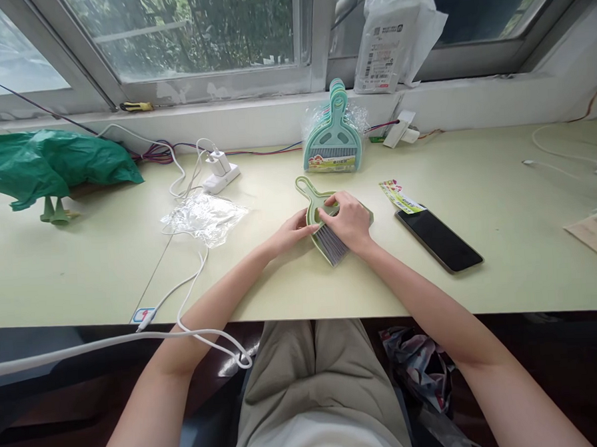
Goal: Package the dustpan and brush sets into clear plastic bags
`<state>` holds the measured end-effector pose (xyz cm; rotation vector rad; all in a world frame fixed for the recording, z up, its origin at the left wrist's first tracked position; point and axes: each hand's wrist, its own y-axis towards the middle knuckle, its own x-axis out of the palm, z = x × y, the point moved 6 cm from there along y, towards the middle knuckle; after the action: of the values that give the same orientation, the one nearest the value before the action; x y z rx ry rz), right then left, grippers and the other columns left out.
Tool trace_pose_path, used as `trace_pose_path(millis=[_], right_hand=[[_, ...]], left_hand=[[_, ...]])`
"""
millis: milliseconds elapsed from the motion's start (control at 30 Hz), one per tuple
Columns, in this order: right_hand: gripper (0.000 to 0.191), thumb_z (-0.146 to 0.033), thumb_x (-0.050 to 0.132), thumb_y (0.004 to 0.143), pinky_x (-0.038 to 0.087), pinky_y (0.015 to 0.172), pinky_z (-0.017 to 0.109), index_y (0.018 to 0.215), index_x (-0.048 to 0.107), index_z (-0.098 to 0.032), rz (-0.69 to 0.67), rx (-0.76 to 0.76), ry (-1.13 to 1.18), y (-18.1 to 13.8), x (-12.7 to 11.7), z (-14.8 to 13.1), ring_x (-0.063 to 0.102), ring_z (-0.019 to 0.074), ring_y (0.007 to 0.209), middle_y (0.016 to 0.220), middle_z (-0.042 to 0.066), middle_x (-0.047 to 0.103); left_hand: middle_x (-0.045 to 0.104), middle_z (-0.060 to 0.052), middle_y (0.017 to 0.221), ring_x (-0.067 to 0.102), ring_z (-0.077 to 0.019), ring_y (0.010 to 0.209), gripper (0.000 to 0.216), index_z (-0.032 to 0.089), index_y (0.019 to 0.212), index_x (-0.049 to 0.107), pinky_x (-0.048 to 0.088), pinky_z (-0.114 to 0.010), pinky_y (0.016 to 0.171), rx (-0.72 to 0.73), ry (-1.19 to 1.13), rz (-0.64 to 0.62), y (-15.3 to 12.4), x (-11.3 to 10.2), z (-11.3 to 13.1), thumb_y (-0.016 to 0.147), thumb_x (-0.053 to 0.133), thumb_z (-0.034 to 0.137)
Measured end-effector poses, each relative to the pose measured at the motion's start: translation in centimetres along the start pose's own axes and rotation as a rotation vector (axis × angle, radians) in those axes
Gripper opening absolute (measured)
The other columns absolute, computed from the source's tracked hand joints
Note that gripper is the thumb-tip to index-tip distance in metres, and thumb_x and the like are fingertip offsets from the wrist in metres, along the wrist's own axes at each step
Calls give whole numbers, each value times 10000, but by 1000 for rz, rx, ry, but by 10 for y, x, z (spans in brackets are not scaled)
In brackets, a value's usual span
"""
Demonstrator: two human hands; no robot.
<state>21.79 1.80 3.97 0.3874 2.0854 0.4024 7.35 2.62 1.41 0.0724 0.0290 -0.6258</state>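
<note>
A small light-green hand brush [332,246] with grey bristles lies nested on a matching dustpan [369,213] in the middle of the table. My left hand [295,232] grips the set at its left edge, thumb on top. From the right, my right hand [349,222] reaches over the brush, fingers bent onto its upper body and covering part of both pieces. The looped handles point up and left. Behind them stands a stack of similar teal brush and dustpan sets [332,131] in clear wrapping. To the right, a printed card label [401,197] overlaps a phone.
The black phone [442,239] lies right of my hands. Crumpled clear plastic [205,218], white cables and a power strip [221,179] are on the left. Farther left is a green plastic bag [55,163]. A yellow cutter [136,106] and a white parcel bag [384,52] rest on the sill.
</note>
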Motion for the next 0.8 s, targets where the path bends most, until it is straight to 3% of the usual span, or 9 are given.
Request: trace_pose_path(millis=[133, 267, 333, 467, 567, 633, 700, 800], right_hand=[[133, -375, 601, 826, 436, 689, 324, 838, 592, -243, 2, -24, -10, -1, 2, -2, 617, 251, 914, 963, 73, 681], [199, -398, 509, 894, 431, 700, 320, 860, 628, -242, -8, -46, -2, 6, -1, 3, 610, 239, 893, 981, 75, 675], [252, -404, 465, 917, 431, 743, 338, 922, 649, -232, 19, -3, -55, 15, -7, 20, 596, 254, 939, 1035, 95, 665], [354, -328, 482, 891, 367, 940, 452, 1182, 610, -170, 93, 146, -312, 32, -25, 78, 484, 328, 1183, 1281, 169, 569], [454, -308, 513, 865, 314, 988, 544, 1262, 556, -92, 7, 299, -486, 38, -30, 121, 403, 386, 1282, 1373, 242, 492], [413, -273, 479, 876, 354, 949, 539, 1213, 595, -64, -109, 386, -527, 38, -29, 139, 496, 388, 1198, 1261, 266, 571], [377, -223, 436, 887, 408, 886, 498, 1156, 635, -50, -189, 407, -540, 37, -26, 143, 569, 373, 1104, 1164, 270, 624], [377, -169, 408, 885, 442, 830, 448, 1154, 657, -79, -225, 308, -524, 38, -20, 131, 587, 356, 1079, 1168, 244, 641]], left_hand=[[683, -101, 1079, 642, -231, 1022, 688, 195, 1336, 480, 485, -401, 929, -132, -137, 21, -2, 3, -12, 718, 758, 320], [704, -79, 1033, 665, -207, 945, 837, 203, 1417, 362, 497, -398, 903, -179, -190, 190, -2, -16, -17, 678, 754, 225], [705, -77, 1042, 666, -206, 937, 769, 189, 1376, 422, 504, -390, 892, -176, -172, 283, -2, -29, -16, 673, 730, 230], [697, -76, 1062, 643, -230, 1000, 413, 153, 1044, 641, 507, -361, 880, -93, -54, 403, -5, -52, -4, 661, 704, 294], [682, -58, 1095, 630, -218, 1022, 463, 193, 1076, 621, 510, -349, 875, -64, -45, 458, -8, -64, 2, 642, 721, 320], [673, -42, 1070, 642, -189, 949, 545, 226, 1149, 570, 520, -334, 838, -94, -88, 493, -9, -71, 0, 629, 720, 295], [661, -24, 1040, 645, -163, 841, 595, 262, 1199, 519, 531, -318, 767, -153, -148, 520, -10, -75, -4, 631, 698, 277], [643, -12, 1059, 627, -147, 756, 622, 311, 1244, 463, 535, -303, 679, -227, -221, 528, -9, -78, -9, 654, 658, 271]])
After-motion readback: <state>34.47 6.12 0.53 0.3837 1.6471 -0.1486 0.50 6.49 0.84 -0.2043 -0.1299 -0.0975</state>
